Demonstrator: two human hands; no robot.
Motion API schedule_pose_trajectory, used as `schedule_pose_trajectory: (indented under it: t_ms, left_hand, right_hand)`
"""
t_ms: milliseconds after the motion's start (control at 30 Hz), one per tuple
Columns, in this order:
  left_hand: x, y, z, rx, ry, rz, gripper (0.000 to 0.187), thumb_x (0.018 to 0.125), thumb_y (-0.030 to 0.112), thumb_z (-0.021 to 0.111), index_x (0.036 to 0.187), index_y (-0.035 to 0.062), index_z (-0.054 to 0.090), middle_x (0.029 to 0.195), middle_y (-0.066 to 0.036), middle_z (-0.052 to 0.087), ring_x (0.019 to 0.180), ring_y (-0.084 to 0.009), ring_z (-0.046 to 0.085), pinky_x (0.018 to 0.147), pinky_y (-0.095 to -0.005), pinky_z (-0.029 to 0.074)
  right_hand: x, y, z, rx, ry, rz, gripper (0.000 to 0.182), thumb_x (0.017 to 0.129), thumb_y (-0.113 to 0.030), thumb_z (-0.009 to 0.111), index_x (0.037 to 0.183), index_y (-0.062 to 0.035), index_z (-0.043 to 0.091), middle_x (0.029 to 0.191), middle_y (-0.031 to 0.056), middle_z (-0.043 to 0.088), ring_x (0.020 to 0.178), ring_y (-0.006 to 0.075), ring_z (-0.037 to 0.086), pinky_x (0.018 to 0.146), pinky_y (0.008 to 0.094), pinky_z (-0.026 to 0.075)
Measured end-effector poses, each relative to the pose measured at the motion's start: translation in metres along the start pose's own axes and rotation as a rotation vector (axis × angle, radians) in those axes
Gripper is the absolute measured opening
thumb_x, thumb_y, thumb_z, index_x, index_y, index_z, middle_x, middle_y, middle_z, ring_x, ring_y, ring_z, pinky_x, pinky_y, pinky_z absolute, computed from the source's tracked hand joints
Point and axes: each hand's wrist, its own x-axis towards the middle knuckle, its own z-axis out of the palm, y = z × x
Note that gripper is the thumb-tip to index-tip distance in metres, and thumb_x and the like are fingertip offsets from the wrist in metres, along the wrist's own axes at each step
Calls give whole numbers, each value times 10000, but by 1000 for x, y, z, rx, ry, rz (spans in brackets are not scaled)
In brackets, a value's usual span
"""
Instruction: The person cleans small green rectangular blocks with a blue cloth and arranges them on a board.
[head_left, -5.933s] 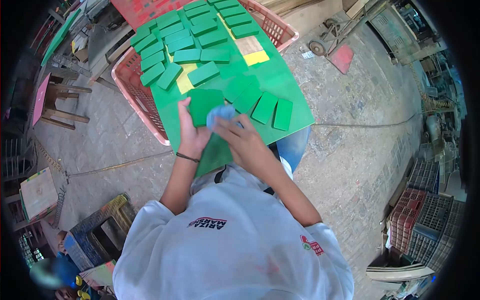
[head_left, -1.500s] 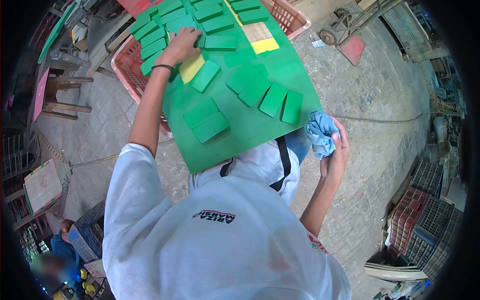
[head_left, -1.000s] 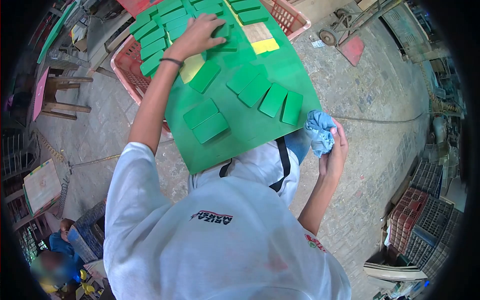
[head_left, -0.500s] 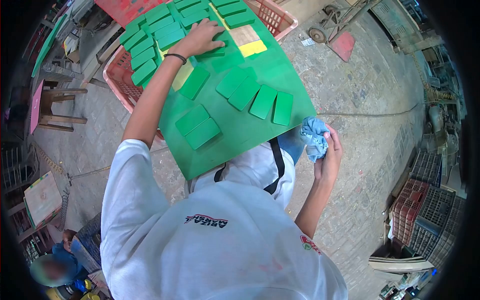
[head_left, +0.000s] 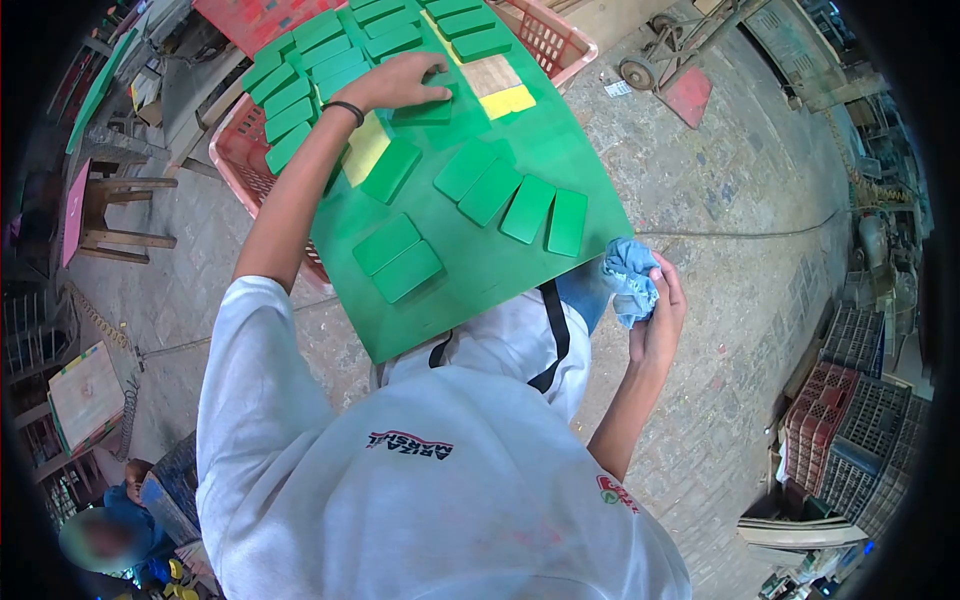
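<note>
My left hand [head_left: 402,84] reaches over the far part of a green board [head_left: 400,325], its thumb and forefinger apart. Below it, close to or touching the thumb, lies a green block [head_left: 424,113]; the other fingertips are partly hidden. Beside the board's right corner, my right hand [head_left: 658,318] is closed on a crumpled light-blue cloth [head_left: 630,275]. Several more rounded green blocks lie on the board: a pair [head_left: 398,258] at the near left, a lone block [head_left: 391,171] near the middle and a fanned group [head_left: 527,210] at the right.
Rows of green blocks [head_left: 322,57] cover the board's far side, near yellow patches [head_left: 507,102]. Beneath the board stands a red plastic crate [head_left: 237,152]. Stacked crates [head_left: 850,400] stand at the right, a wooden stool [head_left: 125,212] at the left. Another person [head_left: 120,530] appears at lower left.
My left hand's fingers have drawn in from a flatter spread, showing more of the green block below. My right hand and the cloth stay almost in place.
</note>
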Motion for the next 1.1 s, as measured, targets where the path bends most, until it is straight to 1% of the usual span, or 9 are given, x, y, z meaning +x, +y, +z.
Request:
schedule_pose_trajectory:
  t_ms: [133, 200, 333, 433, 500, 600, 700, 900, 1100]
  left_hand:
    - [5, 4, -11, -75, -92, -97, 430, 825, 291, 648, 1138, 19, 533, 973, -147, 585, 925, -288, 579, 794, -381, 465]
    - [6, 2, -7, -4, 75, 54, 437, 813, 283, 660, 1137, 21, 527, 1011, -171, 588, 946, -298, 578, 796, -371, 465]
    - [1, 1, 2, 304, 155, 222, 443, 814, 264, 659, 1179, 61, 511, 1040, -161, 583, 984, -289, 553, 812, -380, 458]
    - [-1, 1, 3, 296, -12, 131, 468, 809, 247, 652, 1223, 100, 489, 1119, -146, 555, 1083, -275, 508, 897, -438, 415]
    - [-4, -2, 1, -165, -157, -61, 549, 790, 232, 664, 1281, 105, 455, 1214, -125, 508, 1169, -270, 458, 1023, -434, 341]
    - [-18, -4, -7, -37, -165, 5, 683, 742, 253, 698, 1342, 115, 402, 1288, -138, 463, 1215, -283, 427, 1059, -420, 325]
    - [-38, 6, -11, 294, -172, -69, 817, 693, 291, 737, 1383, 113, 338, 1310, -162, 436, 1231, -306, 407, 1052, -410, 338]
    - [-47, -9, 0, 82, -39, 48, 871, 642, 322, 766, 1358, 98, 323, 1251, -188, 456, 1170, -364, 416, 1012, -442, 367]
    - [-49, 5, 0, 156, -37, 76, 803, 649, 273, 748, 1310, 82, 335, 1210, -193, 457, 1137, -362, 430, 985, -447, 383]
  right_hand:
    - [1, 0, -3, 36, 19, -3, 268, 900, -85, 561, 1135, 45, 568, 1039, 118, 625, 939, 170, 621, 814, 288, 505]
    - [1, 0, -5, 22, 34, -14, 266, 904, -83, 554, 1137, 46, 566, 1043, 116, 624, 946, 167, 619, 818, 286, 502]
    - [0, -2, -5, 18, 49, -17, 265, 907, -83, 547, 1138, 47, 566, 1046, 114, 622, 950, 166, 617, 822, 288, 500]
    - [1, 0, -8, 33, 52, -21, 265, 909, -83, 544, 1136, 49, 566, 1047, 112, 621, 948, 166, 616, 822, 288, 497]
    - [0, 0, -10, 47, 62, -13, 266, 910, -85, 544, 1136, 52, 565, 1047, 111, 620, 948, 164, 614, 823, 284, 493]
    - [1, 2, -14, 35, 71, -29, 267, 910, -85, 542, 1137, 53, 563, 1050, 114, 619, 949, 163, 612, 826, 282, 491]
    - [0, 1, -14, 45, 79, -19, 260, 909, -76, 537, 1133, 54, 565, 1053, 115, 617, 949, 163, 611, 828, 286, 490]
    - [2, 2, -5, 121, 0, -28, 326, 904, -131, 552, 1167, 60, 537, 1065, 126, 619, 966, 179, 618, 848, 297, 496]
    - [7, 8, -3, 124, -33, -6, 437, 909, -236, 569, 1223, 59, 488, 1142, 153, 593, 1020, 226, 610, 900, 333, 488]
